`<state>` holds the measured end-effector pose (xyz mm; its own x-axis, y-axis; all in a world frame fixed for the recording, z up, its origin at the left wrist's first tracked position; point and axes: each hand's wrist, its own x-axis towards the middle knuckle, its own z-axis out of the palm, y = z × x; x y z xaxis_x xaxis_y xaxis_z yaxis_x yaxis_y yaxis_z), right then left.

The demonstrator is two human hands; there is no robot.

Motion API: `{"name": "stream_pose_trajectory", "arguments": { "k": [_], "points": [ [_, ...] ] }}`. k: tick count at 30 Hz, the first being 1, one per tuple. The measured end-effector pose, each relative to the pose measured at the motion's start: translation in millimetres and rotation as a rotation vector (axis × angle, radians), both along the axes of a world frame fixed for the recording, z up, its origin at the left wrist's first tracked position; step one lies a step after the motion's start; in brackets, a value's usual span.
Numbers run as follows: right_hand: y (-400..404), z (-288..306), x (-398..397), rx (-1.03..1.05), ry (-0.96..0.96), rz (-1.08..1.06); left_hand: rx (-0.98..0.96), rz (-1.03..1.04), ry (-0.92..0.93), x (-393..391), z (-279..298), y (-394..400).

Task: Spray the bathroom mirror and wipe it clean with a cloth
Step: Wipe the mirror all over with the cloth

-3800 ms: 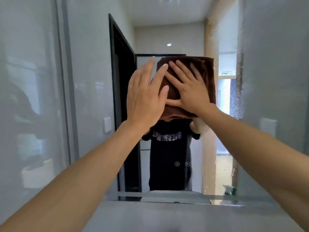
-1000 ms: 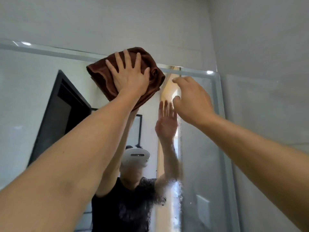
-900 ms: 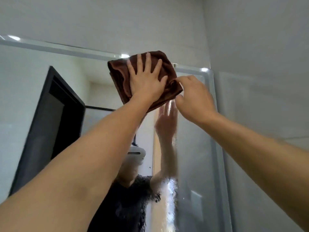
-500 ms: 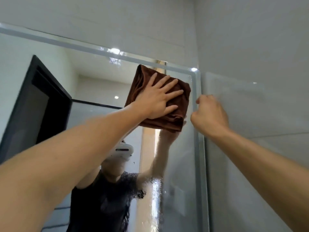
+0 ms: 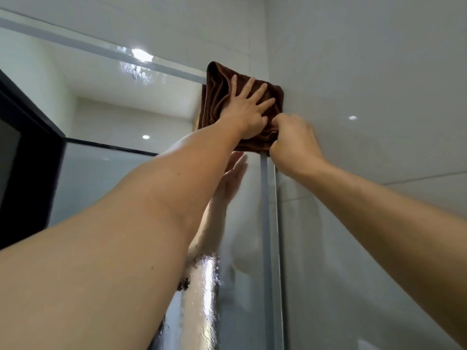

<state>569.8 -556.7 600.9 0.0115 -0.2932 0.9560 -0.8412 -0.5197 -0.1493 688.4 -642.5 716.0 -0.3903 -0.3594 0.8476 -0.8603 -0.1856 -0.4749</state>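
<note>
Head view looks up at the top right corner of the mirror (image 5: 106,178). The brown cloth (image 5: 217,97) lies folded on this corner, at about 1 o'clock from the middle of the view, and it covers the place where the top edge and the right edge of the mirror meet. Its right part goes over the edge onto the grey wall (image 5: 366,72).

The left hand (image 5: 246,109) lies flat on the cloth, fingers (image 5: 262,90) spread wide and pointing to 1 o'clock; it presses the cloth to the glass and does not close around it. The right hand (image 5: 294,145) is at 4 o'clock from the left hand, just beside it. Its grip is closed to a fist, and the fingertips seem to pinch the lower right corner of the cloth, but I cannot tell this for sure.

Low on the mirror, at 6 o'clock, the glass is wet with drops (image 5: 202,299). More drops (image 5: 137,70) sit near the top edge, at 11 o'clock.
</note>
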Motion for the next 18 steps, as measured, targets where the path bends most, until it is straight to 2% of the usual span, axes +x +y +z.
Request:
{"name": "stream_pose_trajectory", "arguments": {
  "k": [4, 10, 12, 15, 18],
  "points": [
    [-4, -12, 8, 0.019, -0.039, -0.009, 0.032, -0.019, -0.073, 6, -38, 5],
    [-4, -43, 3, 0.096, -0.108, -0.091, 0.125, -0.139, -0.131, 11, -199, 0],
    [-5, -49, -1, 0.111, -0.1, -0.113, 0.162, -0.139, -0.197, 22, -231, 1],
    [0, -49, -7, 0.12, -0.102, -0.115, 0.163, -0.092, -0.308, 40, -218, 13],
    [6, -43, -10, 0.119, -0.094, -0.122, 0.088, -0.056, -0.3, 55, -163, 23]
  ]
}}
